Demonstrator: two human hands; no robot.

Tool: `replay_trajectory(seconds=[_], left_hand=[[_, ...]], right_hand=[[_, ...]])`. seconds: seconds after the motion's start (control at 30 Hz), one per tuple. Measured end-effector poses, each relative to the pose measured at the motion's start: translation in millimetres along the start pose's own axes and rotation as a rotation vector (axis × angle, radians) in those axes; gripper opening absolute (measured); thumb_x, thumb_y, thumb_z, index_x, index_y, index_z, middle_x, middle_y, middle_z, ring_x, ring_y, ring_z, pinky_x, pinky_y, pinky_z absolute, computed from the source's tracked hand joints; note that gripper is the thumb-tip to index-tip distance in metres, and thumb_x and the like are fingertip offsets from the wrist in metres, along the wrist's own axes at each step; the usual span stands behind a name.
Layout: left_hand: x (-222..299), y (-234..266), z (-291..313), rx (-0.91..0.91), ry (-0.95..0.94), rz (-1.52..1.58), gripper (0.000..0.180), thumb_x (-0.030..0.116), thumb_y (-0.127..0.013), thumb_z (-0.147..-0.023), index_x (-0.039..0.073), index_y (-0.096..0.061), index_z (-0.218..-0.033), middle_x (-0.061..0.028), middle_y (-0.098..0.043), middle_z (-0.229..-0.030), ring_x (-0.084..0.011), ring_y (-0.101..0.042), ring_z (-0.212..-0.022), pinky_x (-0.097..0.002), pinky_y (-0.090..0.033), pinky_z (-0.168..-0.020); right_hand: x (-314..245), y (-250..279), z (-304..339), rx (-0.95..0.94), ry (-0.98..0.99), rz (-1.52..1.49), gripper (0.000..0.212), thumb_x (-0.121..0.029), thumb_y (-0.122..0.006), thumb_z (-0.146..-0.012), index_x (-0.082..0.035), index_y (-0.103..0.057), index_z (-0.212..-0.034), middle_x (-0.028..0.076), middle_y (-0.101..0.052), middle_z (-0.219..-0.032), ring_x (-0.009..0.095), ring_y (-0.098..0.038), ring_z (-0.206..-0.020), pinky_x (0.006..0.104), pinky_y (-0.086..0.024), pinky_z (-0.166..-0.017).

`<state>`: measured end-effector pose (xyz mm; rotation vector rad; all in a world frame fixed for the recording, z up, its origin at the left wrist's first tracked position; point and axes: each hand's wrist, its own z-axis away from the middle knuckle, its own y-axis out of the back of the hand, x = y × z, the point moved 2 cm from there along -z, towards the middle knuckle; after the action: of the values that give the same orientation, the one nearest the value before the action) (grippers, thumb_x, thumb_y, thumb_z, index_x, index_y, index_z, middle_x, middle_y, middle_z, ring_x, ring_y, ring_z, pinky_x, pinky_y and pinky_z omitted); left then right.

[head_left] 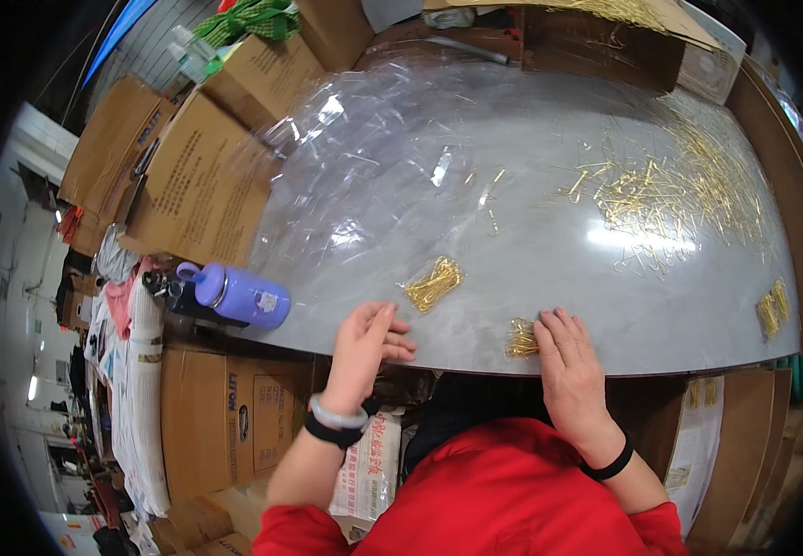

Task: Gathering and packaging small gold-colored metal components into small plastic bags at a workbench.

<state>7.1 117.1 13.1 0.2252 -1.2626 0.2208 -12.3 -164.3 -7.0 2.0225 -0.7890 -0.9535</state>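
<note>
At the front edge of the grey table my left hand (364, 347) hovers with its fingers loosely curved and apart, holding nothing I can see. A neat bundle of gold-coloured wire hooks (435, 284) lies just beyond it. My right hand (570, 366) rests on the table edge, fingers stretched out side by side. Its fingertips touch or nearly touch the right side of a smaller clump of gold wire hooks (521, 338). Farther right, a large loose heap of gold wire hooks (679, 190) spreads over the tabletop.
Clear plastic bags (355, 167) cover the table's far left. A purple bottle (244, 295) lies at its left edge, near cardboard boxes (202, 190). More hook bundles (773, 309) sit at the right edge. An open cardboard box (605, 51) stands at the back.
</note>
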Motion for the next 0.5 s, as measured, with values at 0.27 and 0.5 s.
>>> replay_trajectory(seconds=[0.27,0.5], left_hand=[[3.3,-9.3,-23.6,-0.217,0.169,-0.059,0.024,0.018,-0.058,-0.103,-0.006,-0.061,-0.104,-0.0139,-0.066,-0.090,-0.0226,-0.072,-0.075,-0.0297,-0.060,-0.064],[-18.3,-4.5,51.0,-0.405,0.202,0.136,0.013,0.010,-0.057,-0.102,-0.003,-0.061,-0.101,-0.0110,-0.068,-0.104,-0.0196,-0.071,-0.091,-0.0325,-0.059,-0.087]], right_hand=[[-1.9,-1.4,1.0,0.001,-0.003,0.028,0.043,0.006,-0.057,-0.084,0.005,-0.059,-0.127,0.020,-0.059,-0.133,0.039,-0.055,-0.129,0.0522,-0.042,-0.112],[-1.6,2.3,-3.4,-0.037,-0.033,0.009,0.042,0.005,-0.057,-0.085,0.004,-0.058,-0.127,0.019,-0.059,-0.134,0.039,-0.054,-0.130,0.0518,-0.041,-0.112]])
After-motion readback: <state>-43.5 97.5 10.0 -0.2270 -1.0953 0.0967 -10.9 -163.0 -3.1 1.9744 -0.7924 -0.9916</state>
